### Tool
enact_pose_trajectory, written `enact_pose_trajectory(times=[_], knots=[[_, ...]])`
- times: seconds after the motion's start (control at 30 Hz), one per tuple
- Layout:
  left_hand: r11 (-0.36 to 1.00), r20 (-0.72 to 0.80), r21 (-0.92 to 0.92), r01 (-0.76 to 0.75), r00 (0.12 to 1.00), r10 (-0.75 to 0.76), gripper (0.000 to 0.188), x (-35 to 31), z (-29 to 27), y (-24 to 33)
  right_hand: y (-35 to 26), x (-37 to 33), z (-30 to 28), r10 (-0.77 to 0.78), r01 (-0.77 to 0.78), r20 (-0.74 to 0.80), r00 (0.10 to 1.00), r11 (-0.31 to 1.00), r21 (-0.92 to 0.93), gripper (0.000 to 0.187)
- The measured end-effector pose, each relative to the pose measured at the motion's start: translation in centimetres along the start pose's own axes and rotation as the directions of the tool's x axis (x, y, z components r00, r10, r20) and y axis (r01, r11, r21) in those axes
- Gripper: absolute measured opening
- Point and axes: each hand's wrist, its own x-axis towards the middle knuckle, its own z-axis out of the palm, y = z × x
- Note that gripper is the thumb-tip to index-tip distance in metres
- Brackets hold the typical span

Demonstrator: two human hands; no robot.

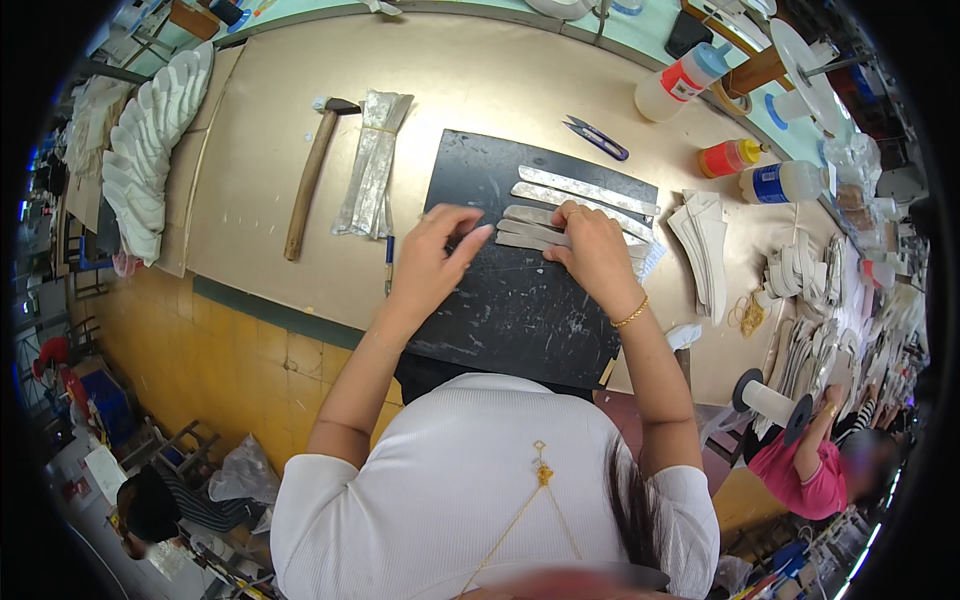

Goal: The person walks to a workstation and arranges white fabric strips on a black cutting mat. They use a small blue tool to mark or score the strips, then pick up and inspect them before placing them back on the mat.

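strips (525,229) atop the mat (500,300) are needing gentleness, i'm judging; right fingers (575,215) touching, grip unclear; left fingers (458,215) parted.

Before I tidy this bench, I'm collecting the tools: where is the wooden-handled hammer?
In the head view, the wooden-handled hammer lies on the table left of the person's left hand, just left of the banded bundle of grey strips.

Pale grey strips (588,189) (round-ended), roughly parallel on black mat (470,310).
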Motion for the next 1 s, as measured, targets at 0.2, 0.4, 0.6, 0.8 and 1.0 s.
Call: enact_pose_trajectory(times=[0.2, 0.4, 0.6, 0.8, 1.0], knots=[[0.957, 0.208, -0.002, -0.290, 0.936, 0.284, 0.027, 2.8, 3.7, -2.0, -0.4, -0.4, 0.5, -0.041, 0.039, -0.055, 0.998, 0.999, -0.027, 0.025], [0.941, 0.272, 0.061, -0.332, 0.913, 0.304, 0.028, 3.3, 3.7, -1.5, -1.8, -2.0, -2.0, 0.036, -0.037, 0.155, 0.987, 0.999, 0.005, 0.029], [0.927, 0.013, 0.245, -0.285, 0.957, 0.291, 0.023, 1.2, 3.7, -2.3, -1.6, -2.4, -6.5, 0.040, -0.039, 0.064, 0.997, 0.999, -0.017, 0.031], [0.905, -0.023, 0.375, -0.202, 0.974, 0.227, 0.052, 1.4, 4.6, -2.7, 1.0, 3.2, -4.9, 0.008, -0.014, 0.228, 0.974, 1.000, 0.023, 0.032], [0.891, -0.023, 0.413, -0.191, 0.975, 0.220, 0.053, 2.1, 5.0, -2.7, 1.7, 3.7, -2.8, -0.112, 0.115, -0.223, 0.968, 0.993, 0.002, 0.028]])
